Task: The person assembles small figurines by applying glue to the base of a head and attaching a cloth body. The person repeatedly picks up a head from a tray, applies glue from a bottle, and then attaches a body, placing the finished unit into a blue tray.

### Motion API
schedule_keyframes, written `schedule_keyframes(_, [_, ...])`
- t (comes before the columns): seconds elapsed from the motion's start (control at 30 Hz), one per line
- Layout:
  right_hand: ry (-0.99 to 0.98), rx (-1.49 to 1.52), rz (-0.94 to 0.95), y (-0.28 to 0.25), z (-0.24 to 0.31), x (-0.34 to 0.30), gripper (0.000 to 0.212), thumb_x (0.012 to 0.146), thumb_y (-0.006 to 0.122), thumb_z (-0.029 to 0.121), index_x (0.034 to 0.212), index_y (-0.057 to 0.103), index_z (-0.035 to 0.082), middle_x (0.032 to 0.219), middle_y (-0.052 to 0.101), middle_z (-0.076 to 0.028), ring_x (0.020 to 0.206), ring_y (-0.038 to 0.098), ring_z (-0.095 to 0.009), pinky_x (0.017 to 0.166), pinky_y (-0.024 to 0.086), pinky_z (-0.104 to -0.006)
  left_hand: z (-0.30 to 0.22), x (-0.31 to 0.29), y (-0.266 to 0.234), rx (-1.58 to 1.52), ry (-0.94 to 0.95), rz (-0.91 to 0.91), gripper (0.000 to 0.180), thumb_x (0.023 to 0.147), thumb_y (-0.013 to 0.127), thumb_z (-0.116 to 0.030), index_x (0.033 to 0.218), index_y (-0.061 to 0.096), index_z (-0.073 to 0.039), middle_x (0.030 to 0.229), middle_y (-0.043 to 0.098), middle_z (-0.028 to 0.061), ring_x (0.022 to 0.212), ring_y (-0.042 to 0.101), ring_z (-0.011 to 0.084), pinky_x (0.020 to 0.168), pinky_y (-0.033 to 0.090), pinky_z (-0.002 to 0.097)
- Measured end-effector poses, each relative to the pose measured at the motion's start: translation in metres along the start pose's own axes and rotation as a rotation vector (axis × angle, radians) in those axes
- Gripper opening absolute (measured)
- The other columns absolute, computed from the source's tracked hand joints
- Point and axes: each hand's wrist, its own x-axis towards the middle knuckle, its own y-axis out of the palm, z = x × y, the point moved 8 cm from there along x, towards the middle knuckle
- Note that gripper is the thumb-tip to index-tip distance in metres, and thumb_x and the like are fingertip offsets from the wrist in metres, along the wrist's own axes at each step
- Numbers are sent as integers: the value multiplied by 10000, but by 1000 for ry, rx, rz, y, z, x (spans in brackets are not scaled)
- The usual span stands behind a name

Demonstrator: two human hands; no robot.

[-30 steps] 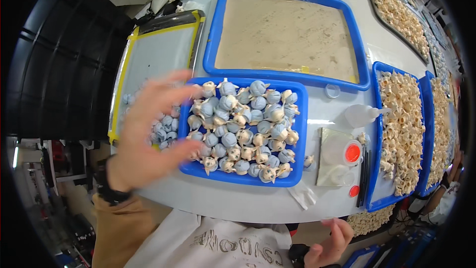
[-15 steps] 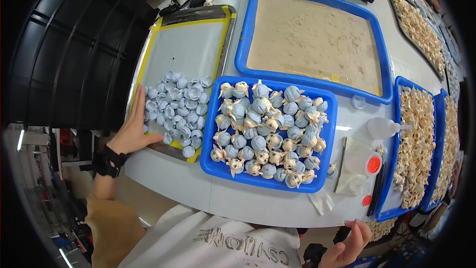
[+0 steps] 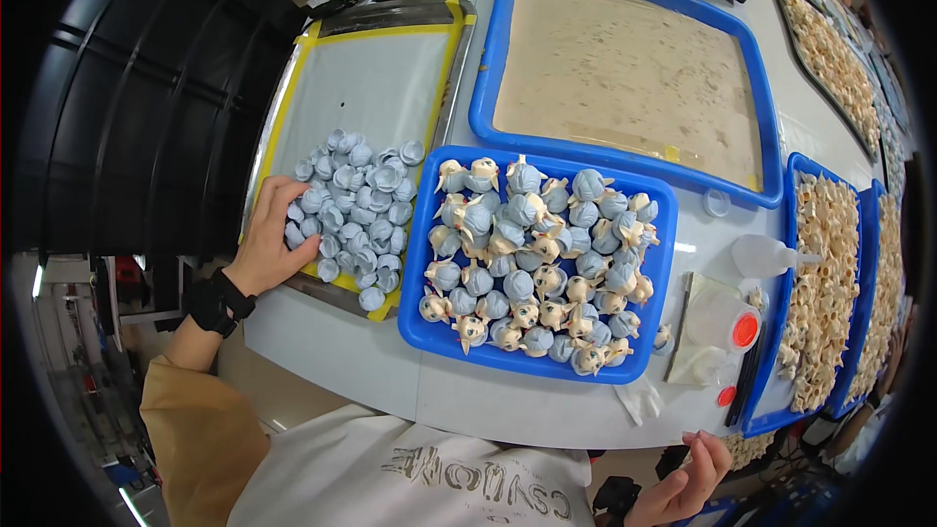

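My left hand [image 3: 270, 240] rests at the left edge of a pile of light blue, cup-shaped hair pieces [image 3: 366, 200]. Its thumb and fingers are apart and touch the outer pieces; no piece is visibly gripped. The pile lies on a flat, yellow-taped tray [image 3: 376, 73]. To its right, a blue tray [image 3: 415, 327] holds many small doll heads [image 3: 522, 283] with cream faces and blue hair. Low on the right, past the table's front edge, my right hand [image 3: 691, 483] hangs with loosely bent fingers, thumb apart, and nothing clear in it.
Behind the doll heads stands a large blue-rimmed tray [image 3: 478, 88] with a tan surface. To the right are a squeeze bottle [image 3: 761, 256], a jar with a red lid [image 3: 722, 324] and a crumpled white scrap [image 3: 639, 400]. Blue trays of cream parts [image 3: 825, 283] line the right side.
My left hand has shifted slightly right onto the pile's edge, its fingers now more bent. The right hand has barely moved. The view has shifted a little.
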Motion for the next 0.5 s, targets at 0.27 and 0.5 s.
schedule_keyframes(0.27, [69, 39, 17, 5, 2, -2, 263, 865, 512, 184, 921, 592, -60, 894, 560, -171, 774, 552, -266, 668, 449, -336, -1, 1, -9, 21, -22, -72, 393, 650, 608, -64, 1013, 460, -43, 922, 461, 147, 817, 517, 312, 696, 433, 344])
schedule_keyframes(0.5, [25, 76, -15, 4, 2, -2, 203, 850, 528, 136, 877, 612, -46, 833, 576, -166, 715, 560, -267, 634, 451, -328, -6, 7, -9, 1, -129, -83, 371, 631, 600, -56, 976, 463, -49, 889, 456, 130, 824, 502, 286, 722, 422, 328])
